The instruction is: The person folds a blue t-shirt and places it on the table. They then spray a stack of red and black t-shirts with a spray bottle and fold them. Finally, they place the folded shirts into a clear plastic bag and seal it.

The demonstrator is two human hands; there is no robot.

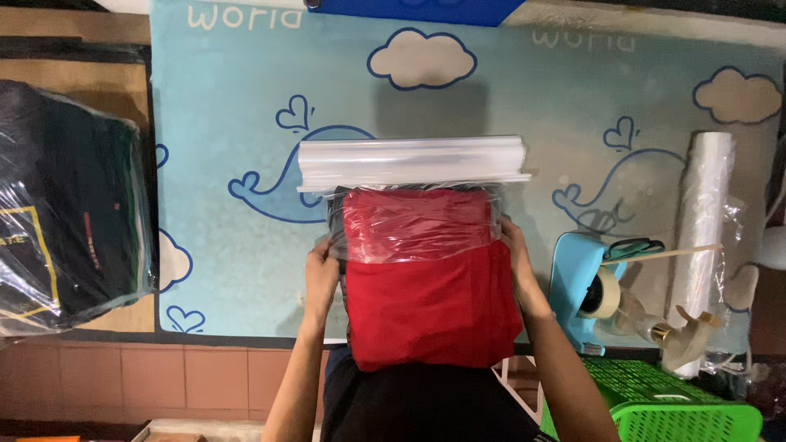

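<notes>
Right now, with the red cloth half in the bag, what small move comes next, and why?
Probably slide the bag further down over the red cloth: only its top part is covered, and the left hand and right hand grip the bag's edges.

Bystanders on the whale-print mat

A blue tape dispenser [583, 286] sits just right of the right hand, a plastic roll [702, 221] beyond it, a green basket [663, 405] below; bagged dark clothes [70, 213] (shiny wrap) lie far left.
</notes>
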